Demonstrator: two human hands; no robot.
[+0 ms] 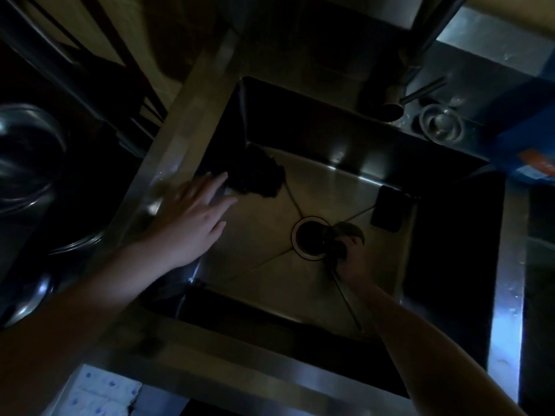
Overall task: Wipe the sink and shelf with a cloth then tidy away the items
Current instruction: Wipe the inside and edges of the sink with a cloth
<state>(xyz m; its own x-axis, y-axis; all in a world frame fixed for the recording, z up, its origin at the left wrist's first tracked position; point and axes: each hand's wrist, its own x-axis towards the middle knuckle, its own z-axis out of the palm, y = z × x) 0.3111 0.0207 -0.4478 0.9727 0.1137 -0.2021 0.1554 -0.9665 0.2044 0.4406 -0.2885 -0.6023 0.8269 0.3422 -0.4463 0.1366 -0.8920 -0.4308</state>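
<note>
The scene is dim. A square steel sink fills the middle of the head view, with a round drain at its centre. My right hand is down in the basin just right of the drain and grips a dark bunched cloth. My left hand hovers with fingers spread over the sink's left rim, fingertips close to a dark crumpled scrubber lying in the far left corner of the basin. A dark rectangular sponge lies on the basin floor at the right.
A tap rises behind the sink, with a round metal strainer beside its base. A blue box stands at the right. Metal bowls sit at the left. A white and blue patterned cloth lies at the near edge.
</note>
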